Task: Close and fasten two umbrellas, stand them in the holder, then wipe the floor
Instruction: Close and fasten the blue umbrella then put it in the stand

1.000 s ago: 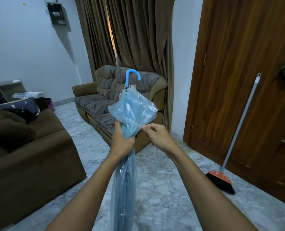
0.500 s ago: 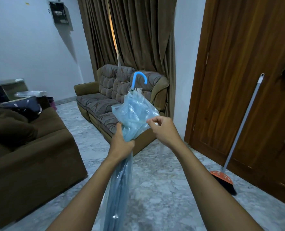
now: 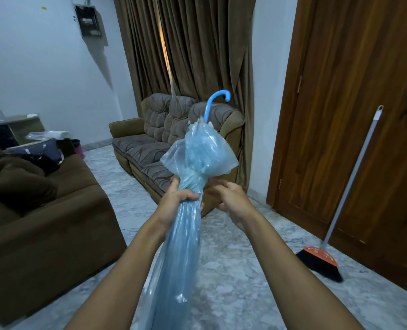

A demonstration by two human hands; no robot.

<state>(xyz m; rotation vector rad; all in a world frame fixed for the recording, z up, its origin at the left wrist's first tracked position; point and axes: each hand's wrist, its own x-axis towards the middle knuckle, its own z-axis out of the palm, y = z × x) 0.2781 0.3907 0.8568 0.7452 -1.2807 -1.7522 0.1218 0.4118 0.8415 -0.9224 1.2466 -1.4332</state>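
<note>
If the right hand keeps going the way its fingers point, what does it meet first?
Probably the umbrella: the right hand points up and left at the gathered neck, just above the left hand. Depth is uncertain.

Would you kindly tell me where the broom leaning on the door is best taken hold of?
Probably on the bare pole of the broom, around mid-height, coming from the open floor side on its left. The pole slants up against the wooden door, so the back is blocked, and the bristle head rests low on the floor; a wrap-around grip there should keep it balanced.
</note>
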